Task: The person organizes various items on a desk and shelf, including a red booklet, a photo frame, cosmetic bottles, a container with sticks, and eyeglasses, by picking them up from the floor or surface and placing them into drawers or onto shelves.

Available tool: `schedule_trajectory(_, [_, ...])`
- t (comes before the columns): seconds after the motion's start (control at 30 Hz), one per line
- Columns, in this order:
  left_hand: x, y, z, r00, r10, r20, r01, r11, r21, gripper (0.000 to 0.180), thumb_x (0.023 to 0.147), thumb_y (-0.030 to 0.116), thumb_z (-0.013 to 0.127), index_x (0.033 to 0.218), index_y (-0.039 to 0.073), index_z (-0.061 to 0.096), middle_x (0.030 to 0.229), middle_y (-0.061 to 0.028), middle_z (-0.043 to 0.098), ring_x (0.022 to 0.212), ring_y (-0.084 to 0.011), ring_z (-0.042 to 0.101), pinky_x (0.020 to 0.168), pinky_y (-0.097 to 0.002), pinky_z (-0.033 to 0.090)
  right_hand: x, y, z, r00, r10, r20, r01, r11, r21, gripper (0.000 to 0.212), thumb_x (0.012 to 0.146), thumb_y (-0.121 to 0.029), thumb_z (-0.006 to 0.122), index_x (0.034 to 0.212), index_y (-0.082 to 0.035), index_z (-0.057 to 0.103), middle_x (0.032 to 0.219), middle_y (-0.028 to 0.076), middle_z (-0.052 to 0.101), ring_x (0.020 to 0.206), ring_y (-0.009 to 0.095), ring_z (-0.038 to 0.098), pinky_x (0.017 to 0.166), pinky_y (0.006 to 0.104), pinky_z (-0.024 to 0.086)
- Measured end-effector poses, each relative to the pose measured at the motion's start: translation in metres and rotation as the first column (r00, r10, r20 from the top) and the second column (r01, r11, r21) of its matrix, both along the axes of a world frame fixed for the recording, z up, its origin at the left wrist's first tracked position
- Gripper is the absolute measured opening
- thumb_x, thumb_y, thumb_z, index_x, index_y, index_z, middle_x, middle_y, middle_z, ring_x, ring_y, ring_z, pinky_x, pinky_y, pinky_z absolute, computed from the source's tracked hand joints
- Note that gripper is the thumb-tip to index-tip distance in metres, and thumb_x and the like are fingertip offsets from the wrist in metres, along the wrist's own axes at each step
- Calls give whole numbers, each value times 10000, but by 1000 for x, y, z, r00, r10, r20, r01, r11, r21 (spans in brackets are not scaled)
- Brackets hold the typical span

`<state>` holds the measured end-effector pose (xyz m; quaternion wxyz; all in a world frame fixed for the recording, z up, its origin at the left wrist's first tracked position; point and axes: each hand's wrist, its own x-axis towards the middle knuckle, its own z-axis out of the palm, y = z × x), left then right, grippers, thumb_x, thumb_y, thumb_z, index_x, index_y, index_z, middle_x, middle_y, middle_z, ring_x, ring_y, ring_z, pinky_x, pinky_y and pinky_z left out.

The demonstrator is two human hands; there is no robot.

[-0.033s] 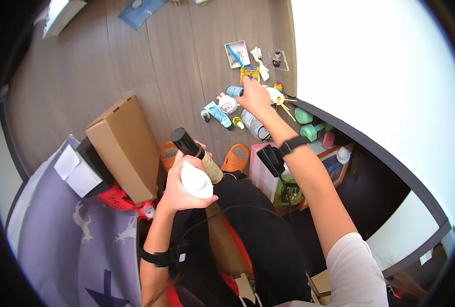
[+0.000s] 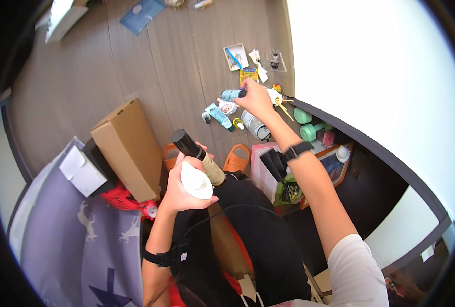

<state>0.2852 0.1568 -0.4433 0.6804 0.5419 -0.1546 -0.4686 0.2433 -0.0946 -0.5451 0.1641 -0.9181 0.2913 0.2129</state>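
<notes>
You have no wording legible in this view. Print is noted on the yellow packet [image 2: 248, 77] at upper centre of the frame, under a blue band, too small to read. Your tan bottle [image 2: 214, 171], at centre, carries faint marks, not decipherable. The white tag [image 2: 184, 256] on your wristband [image 2: 158, 258], lower left of centre, is likewise unreadable.
</notes>
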Motion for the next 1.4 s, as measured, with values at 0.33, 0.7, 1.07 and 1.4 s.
schedule_trajectory(0.33, [33, -52, 224, 847, -347, -402, 9, 766, -643, 540, 511, 228, 762, 893, 143, 391, 1127, -169, 299, 1038, -382, 413, 808, -491, 434, -78, 9, 354, 486, -856, 177, 99, 255, 962, 395, 583, 11, 690, 949, 1, 542, 936, 68, 558, 888, 133, 529, 807, 263, 419])
schedule_trajectory(0.7, [-50, -95, 468, 685, -691, -232, 222, 501, -837, 539, 488, 233, 759, 859, 136, 380, 1100, -182, 302, 983, -414, 412, 768, -544, 445, -229, 83, 604, 26, -936, 351, -276, 331, 902, 476, 557, 0, 675, 1001, -4, 504, 967, 90, 560, 925, 172, 540, 855, 310, 413])
schedule_trajectory(1.07, [-283, -59, 549, 414, -900, -134, 513, 352, -783, 617, 530, 342, 695, 1081, 195, 460, 1144, -174, 336, 998, -340, 436, 847, -469, 437, -466, 198, 673, -552, -805, 218, -249, 409, 878, 359, 778, -167, 579, 1093, -39, 465, 958, 26, 541, 846, 108, 527, 713, 255, 441])
schedule_trajectory(1.4, [-444, -47, 540, 233, -956, -180, 708, 294, -642, 510, 539, 213, 713, 920, 110, 390, 1129, -190, 417, 1033, -405, 450, 853, -505, 401, -632, 264, 653, -762, -440, 475, 407, 245, 880, 295, 748, -116, 634, 992, -24, 496, 831, 10, 547, 708, 63, 521, 593, 221, 434])
